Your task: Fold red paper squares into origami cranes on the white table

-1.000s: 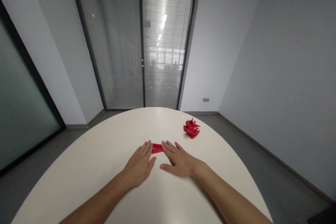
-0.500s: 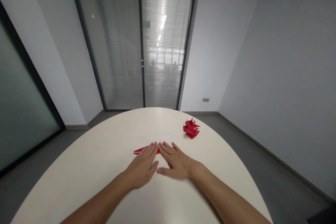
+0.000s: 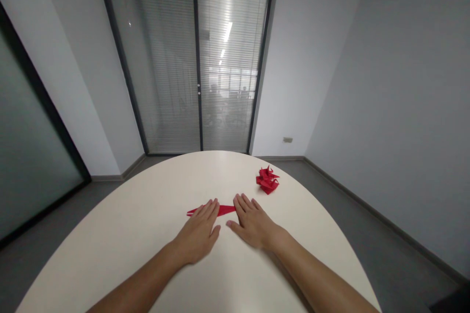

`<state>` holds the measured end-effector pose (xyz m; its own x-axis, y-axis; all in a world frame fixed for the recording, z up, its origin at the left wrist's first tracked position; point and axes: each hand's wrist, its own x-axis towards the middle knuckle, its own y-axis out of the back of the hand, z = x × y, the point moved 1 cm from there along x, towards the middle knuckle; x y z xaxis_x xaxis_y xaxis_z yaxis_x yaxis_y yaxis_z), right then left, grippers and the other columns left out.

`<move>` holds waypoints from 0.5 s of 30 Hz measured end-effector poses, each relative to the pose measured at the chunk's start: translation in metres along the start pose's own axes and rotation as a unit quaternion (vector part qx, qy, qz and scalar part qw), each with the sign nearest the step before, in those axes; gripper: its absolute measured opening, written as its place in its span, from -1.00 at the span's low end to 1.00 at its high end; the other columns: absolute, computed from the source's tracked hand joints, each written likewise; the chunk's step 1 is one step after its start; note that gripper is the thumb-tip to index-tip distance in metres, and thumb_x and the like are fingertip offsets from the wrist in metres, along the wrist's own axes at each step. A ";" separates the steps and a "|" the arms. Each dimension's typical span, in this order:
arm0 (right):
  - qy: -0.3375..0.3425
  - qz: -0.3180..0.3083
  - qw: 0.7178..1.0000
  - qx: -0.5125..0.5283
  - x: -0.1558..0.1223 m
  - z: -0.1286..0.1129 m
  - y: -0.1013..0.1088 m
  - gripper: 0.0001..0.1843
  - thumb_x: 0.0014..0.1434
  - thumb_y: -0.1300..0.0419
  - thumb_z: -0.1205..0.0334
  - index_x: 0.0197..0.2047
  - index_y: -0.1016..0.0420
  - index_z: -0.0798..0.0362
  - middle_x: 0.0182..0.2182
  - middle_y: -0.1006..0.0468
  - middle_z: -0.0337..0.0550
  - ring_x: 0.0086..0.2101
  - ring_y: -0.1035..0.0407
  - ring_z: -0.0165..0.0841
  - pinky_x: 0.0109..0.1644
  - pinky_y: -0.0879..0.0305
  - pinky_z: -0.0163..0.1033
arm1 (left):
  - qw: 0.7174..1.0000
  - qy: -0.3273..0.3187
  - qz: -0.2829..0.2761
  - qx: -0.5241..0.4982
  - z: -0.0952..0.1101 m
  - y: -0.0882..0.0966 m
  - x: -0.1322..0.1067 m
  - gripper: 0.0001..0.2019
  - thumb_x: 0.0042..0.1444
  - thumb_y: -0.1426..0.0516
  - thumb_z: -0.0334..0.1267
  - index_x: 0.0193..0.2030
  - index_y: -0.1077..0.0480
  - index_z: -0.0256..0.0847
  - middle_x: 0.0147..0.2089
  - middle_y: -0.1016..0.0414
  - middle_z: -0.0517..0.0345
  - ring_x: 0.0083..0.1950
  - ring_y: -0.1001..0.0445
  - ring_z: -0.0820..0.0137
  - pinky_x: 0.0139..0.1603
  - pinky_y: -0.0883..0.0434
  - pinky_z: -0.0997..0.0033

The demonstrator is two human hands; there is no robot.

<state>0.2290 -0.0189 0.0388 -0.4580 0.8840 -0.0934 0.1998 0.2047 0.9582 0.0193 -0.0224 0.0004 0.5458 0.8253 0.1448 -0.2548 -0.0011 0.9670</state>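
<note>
A long, narrow folded red paper (image 3: 224,210) lies flat on the table, its split pointed end to the left. My left hand (image 3: 198,232) rests over the paper's left part, fingers stretched out and pressing it to the surface. The fingertips of my right hand (image 3: 255,222) lie on its right end, palm down with the thumb apart. The stretch of paper between the two hands is bare; the rest is hidden under the fingers.
Several red origami cranes (image 3: 268,180) sit clustered at the table's far right. The round white table (image 3: 154,195) curves away toward a glass partition with blinds (image 3: 169,68). A wall socket (image 3: 288,140) is low on the back wall.
My right hand has slid to the right along the paper, away from the left hand, uncovering its middle. The left hand stays nearly in place.
</note>
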 end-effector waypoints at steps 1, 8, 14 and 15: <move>0.016 0.022 1.000 -0.003 0.001 0.000 -0.001 -0.05 0.36 0.21 -0.31 0.48 0.15 0.33 0.44 0.21 0.24 0.43 0.36 0.03 0.44 0.31 0.24 | 1.000 0.000 -0.001 0.000 0.000 0.000 -0.001 -0.41 0.37 0.13 -0.13 0.48 0.01 -0.34 0.51 0.08 -0.17 0.53 0.08 0.16 0.47 -0.02 0.01; 0.162 0.014 0.986 0.030 0.006 -0.005 -0.003 -0.23 0.42 0.16 -0.15 0.50 0.14 0.16 0.45 0.11 0.13 0.43 0.26 -0.08 0.46 0.23 0.15 | 1.000 -0.004 -0.018 0.000 0.003 0.005 0.000 -0.40 0.39 0.14 -0.09 0.48 0.01 -0.34 0.51 0.08 -0.12 0.53 0.12 0.17 0.48 0.02 0.00; 0.157 0.013 0.987 0.037 0.006 -0.001 -0.001 -0.31 0.43 0.13 -0.05 0.48 0.05 0.15 0.44 0.03 0.11 0.41 0.18 -0.05 0.44 0.15 0.17 | 0.999 0.053 0.001 0.005 0.005 0.004 0.003 -0.42 0.37 0.12 -0.13 0.44 -0.07 -0.39 0.50 0.03 -0.21 0.52 0.04 0.12 0.45 -0.05 -0.06; 0.158 0.020 0.987 0.036 0.006 0.000 -0.001 -0.33 0.44 0.13 -0.02 0.48 0.02 0.14 0.43 0.00 0.11 0.41 0.15 -0.04 0.43 0.12 0.18 | 0.998 0.057 0.007 0.008 0.005 0.004 0.003 -0.42 0.37 0.12 -0.12 0.43 -0.09 -0.39 0.49 0.01 -0.22 0.51 0.02 0.09 0.44 -0.08 -0.08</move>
<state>0.2258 -0.0138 0.0375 -0.6939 0.7187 0.0439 0.2782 0.2114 0.9370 0.0240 -0.0232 0.0057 0.4468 0.8844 0.1350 -0.2483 -0.0224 0.9684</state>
